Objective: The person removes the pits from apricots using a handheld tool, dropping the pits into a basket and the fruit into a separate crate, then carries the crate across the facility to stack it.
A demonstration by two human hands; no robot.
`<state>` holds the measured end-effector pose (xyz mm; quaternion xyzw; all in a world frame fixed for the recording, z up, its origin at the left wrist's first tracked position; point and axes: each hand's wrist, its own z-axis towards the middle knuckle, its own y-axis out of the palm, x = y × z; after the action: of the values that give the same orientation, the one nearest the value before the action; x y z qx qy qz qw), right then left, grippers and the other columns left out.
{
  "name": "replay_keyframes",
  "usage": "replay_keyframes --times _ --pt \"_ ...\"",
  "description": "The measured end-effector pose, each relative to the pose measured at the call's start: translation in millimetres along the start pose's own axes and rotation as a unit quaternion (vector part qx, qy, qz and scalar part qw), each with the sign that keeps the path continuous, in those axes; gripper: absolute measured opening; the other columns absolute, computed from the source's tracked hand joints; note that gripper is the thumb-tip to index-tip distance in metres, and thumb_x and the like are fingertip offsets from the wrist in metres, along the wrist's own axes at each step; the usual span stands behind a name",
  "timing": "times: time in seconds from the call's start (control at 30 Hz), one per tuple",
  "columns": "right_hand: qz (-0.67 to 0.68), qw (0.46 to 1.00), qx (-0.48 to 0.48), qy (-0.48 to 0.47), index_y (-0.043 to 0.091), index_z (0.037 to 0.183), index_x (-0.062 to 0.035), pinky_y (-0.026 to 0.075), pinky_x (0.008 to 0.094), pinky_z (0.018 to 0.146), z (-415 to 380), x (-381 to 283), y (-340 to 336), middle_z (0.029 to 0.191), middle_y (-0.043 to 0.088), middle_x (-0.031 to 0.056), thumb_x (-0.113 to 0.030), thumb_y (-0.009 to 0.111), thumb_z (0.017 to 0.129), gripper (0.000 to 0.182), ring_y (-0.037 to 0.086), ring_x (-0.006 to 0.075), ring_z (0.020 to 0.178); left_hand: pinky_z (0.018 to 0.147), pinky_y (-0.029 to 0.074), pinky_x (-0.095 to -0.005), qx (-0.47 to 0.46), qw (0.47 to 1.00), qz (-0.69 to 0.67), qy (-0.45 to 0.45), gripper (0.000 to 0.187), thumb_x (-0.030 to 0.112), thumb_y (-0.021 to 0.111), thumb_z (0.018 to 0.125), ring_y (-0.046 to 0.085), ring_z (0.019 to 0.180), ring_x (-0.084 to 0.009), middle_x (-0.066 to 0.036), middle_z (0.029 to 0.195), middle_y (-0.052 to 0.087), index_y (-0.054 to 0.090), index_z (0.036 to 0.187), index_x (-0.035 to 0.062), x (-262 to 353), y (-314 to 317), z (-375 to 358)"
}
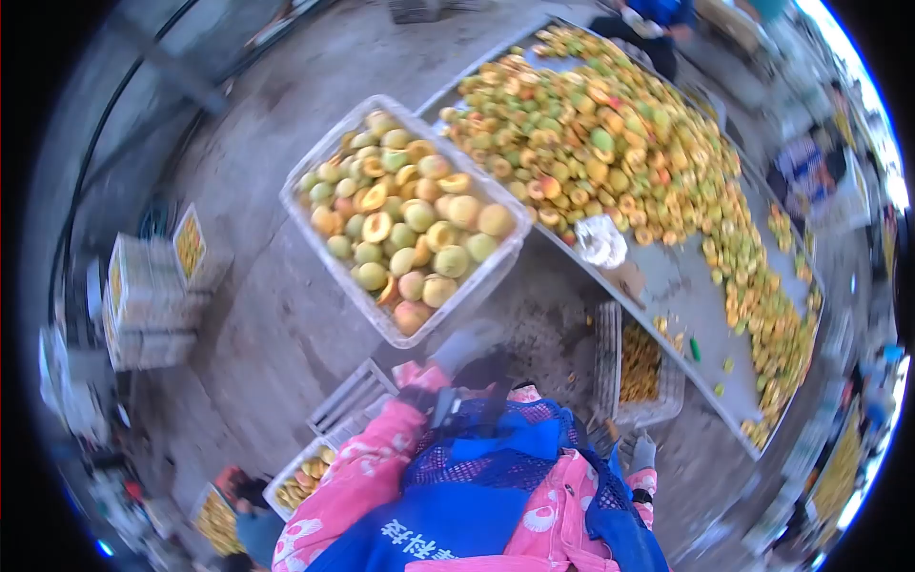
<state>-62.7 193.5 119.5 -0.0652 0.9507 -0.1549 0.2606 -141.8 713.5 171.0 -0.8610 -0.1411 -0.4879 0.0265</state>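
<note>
My left hand (pixel 469 347), in a grey glove and smeared by motion, is just below the near corner of a white plastic crate (pixel 386 329). That crate is heaped with peaches (pixel 419 214), some whole and some cut into halves. Low on the right, my right hand (pixel 640 450) hangs beside my body in a grey glove, near a second crate (pixel 658 412) holding small brown pieces. Its fingers are too small and blurred to make out.
A metal table (pixel 681 286) carries a large pile of cut peaches (pixel 610 133). On it also lie a crumpled white bag (pixel 600 240) and a green object (pixel 695 350). Stacked crates (pixel 152 305) stand left. A person (pixel 658 24) is at the far side, another (pixel 253 515) lower left.
</note>
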Motion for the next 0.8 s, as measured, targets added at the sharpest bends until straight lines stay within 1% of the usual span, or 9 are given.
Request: replay_keyframes --times 0.17,0.3,0.37,0.43,0.5,0.57,0.63,0.7,0.8 --pt "-0.068 0.979 -0.182 -0.061 0.056 0.085 -0.0107 0.042 0.029 0.042 4 -131 136 0.066 0.052 0.0004 -0.026 0.052 0.092 0.017 0.054 0.016 0.051 0.08 0.046 -0.0286 0.071 0.991 0.08 0.077 0.032 0.028 0.062 0.088 0.057 0.091 -0.0159 -0.006 0.1 0.063 0.065 0.106 0.0023 13 -62 -106" --pt "-0.2 0.919 -0.295 -0.171 0.059 0.092 -0.0067 0.046 0.0324 0.06 -38 -234 274 0.079 0.058 0.0061 -0.02 0.057 0.085 0.015 0.058 0.0219 0.07 0.067 0.049 -0.0271 0.25 0.959 -0.13 -0.02 0.031 0.025 0.056 0.094 0.059 0.075 -0.0117 -0.003 0.093 0.063 0.058 0.115 0.0029 -27 -68 -141" --pt "-0.281 0.853 -0.325 -0.295 0.061 0.095 -0.0046 0.048 0.0341 0.069 -64 -276 330 0.086 0.061 0.009 -0.017 0.06 0.082 0.018 0.06 0.0248 0.08 0.066 0.049 -0.0271 0.296 0.926 -0.235 -0.018 0.03 0.025 0.056 0.094 0.058 0.074 -0.0108 -0.002 0.09 0.062 0.058 0.115 0.0036 -54 -79 -148" --pt "-0.403 0.649 -0.247 -0.596 0.06 0.103 -0.0049 0.048 0.0374 0.077 -56 -304 372 0.09 0.062 0.0125 -0.027 0.057 0.089 0.026 0.06 0.0304 0.082 0.06 0.048 -0.0237 0.354 0.878 -0.322 0.034 0.029 0.025 0.056 0.094 0.057 0.07 -0.0086 -0.001 0.086 0.061 0.056 0.116 0.0051 -74 -87 -149" --pt "-0.336 0.696 -0.21 -0.599 0.058 0.11 -0.0066 0.048 0.0381 0.079 -126 -324 404 0.092 0.062 0.0145 -0.03 0.058 0.089 0.031 0.059 0.0356 0.083 0.056 0.045 -0.0196 0.378 0.852 -0.359 0.038 0.028 0.023 0.058 0.094 0.056 0.067 -0.0076 -0.001 0.086 0.06 0.056 0.116 0.0058 -54 -88 -157" --pt "-0.401 0.673 -0.174 -0.597 0.053 0.118 -0.0064 0.046 0.0394 0.084 -133 -332 431 0.102 0.06 0.0161 -0.033 0.063 0.084 0.045 0.058 0.0358 0.093 0.056 0.045 -0.0189 0.448 0.832 -0.326 -0.029 0.026 0.022 0.058 0.094 0.056 0.07 -0.0067 -0.001 0.087 0.06 0.057 0.114 0.0066 -42 -89 -161" --pt "-0.488 0.479 -0.068 -0.727 0.05 0.126 -0.0068 0.038 0.0427 0.097 -145 -330 449 0.129 0.048 0.0211 -0.04 0.067 0.08 0.059 0.047 0.0345 0.118 0.064 0.046 -0.0228 0.536 0.816 -0.216 0.012 0.028 0.02 0.058 0.093 0.058 0.078 -0.0119 -0.005 0.093 0.061 0.056 0.117 0.0054 -30 -88 -154" --pt "-0.49 0.424 -0.119 -0.753 0.046 0.129 -0.0074 0.035 0.0471 0.098 -178 -329 462 0.132 0.044 0.021 -0.043 0.066 0.077 0.066 0.042 0.036 0.122 0.08 0.05 -0.0308 0.665 0.742 0.034 0.08 0.034 0.018 0.058 0.092 0.062 0.095 -0.0223 -0.012 0.105 0.064 0.055 0.121 0.003 -9 -92 -145" --pt "-0.517 0.315 -0.165 -0.778 0.042 0.134 -0.0097 0.028 0.0502 0.104 -186 -322 480 0.138 0.036 0.021 -0.048 0.067 0.074 0.076 0.035 0.0377 0.127 0.087 0.045 -0.0409 0.618 0.766 0.175 0.037 0.053 0.031 0.063 0.083 0.058 0.099 -0.0329 -0.019 0.108 0.06 0.051 0.127 0.0024 115 -122 -129"
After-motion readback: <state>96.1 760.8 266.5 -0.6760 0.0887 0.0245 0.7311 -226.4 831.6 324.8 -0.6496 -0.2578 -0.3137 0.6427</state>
